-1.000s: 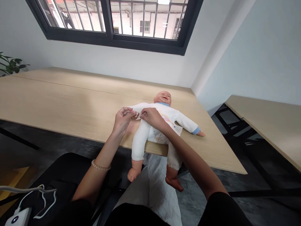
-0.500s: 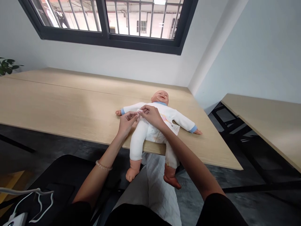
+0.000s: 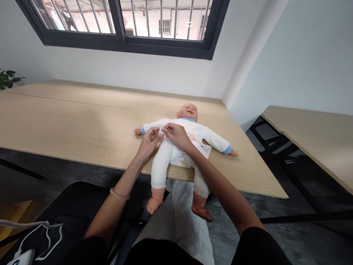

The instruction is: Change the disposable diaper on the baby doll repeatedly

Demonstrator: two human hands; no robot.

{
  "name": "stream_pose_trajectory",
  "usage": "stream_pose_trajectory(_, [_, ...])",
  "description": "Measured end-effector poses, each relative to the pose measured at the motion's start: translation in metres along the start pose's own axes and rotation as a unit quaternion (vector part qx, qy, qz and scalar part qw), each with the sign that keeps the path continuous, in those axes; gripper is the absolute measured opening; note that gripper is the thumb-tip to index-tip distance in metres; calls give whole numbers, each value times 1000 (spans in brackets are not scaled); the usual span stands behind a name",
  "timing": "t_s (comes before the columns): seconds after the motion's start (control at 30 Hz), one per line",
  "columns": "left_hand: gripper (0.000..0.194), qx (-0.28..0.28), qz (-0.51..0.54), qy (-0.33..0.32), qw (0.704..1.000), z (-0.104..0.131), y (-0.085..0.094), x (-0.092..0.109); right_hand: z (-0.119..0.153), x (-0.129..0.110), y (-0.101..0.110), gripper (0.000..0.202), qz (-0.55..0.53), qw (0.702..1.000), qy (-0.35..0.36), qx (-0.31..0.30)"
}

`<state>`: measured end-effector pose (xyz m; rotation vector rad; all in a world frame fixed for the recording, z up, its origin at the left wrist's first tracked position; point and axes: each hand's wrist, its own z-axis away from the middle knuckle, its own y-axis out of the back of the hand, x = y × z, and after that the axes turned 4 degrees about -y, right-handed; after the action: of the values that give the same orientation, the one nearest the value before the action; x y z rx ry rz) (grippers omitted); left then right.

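Note:
A baby doll (image 3: 188, 111) lies on its back on the wooden table (image 3: 91, 125), arms spread and lower legs hanging over the front edge. Its white top (image 3: 205, 133) has blue collar and cuffs; the trousers (image 3: 160, 165) are white too. At the doll's waist, on the left of the view, both hands pinch a small white piece of cloth (image 3: 161, 131), seemingly part of its clothing. My left hand (image 3: 149, 142) has thumb and fingers closed on it from the left. My right hand (image 3: 178, 137) grips it from the right, over the doll's belly. The fingers partly hide the cloth.
A second table (image 3: 311, 129) stands at the right, past a gap. Below left are a black chair (image 3: 66, 209) and white cables (image 3: 45, 230). Behind the table is a wall with a barred window (image 3: 121, 40). A plant (image 3: 9, 79) shows at far left.
The white cloth between my fingertips has changed shape, from a small loop to a flatter piece. My left fingers have shifted slightly. The doll stays in place; the view has tilted slightly.

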<state>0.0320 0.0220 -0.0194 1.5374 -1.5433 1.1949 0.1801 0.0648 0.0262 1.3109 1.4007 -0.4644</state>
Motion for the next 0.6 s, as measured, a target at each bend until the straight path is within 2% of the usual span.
stream_pose_trajectory(0.1, [32, -44, -2, 31, 999, -5, 5, 3, 0, 0, 0, 9, 3, 1000, 1, 8])
stream_pose_trajectory(0.27, [30, -90, -5, 28, 996, -12, 10, 10, -1, 3, 1, 11, -4, 1000, 8, 17])
stream_pose_trajectory(0.6, [31, -54, 20, 47, 997, -7, 8, 9, -2, 3, 4, 13, -53, 998, -37, 14])
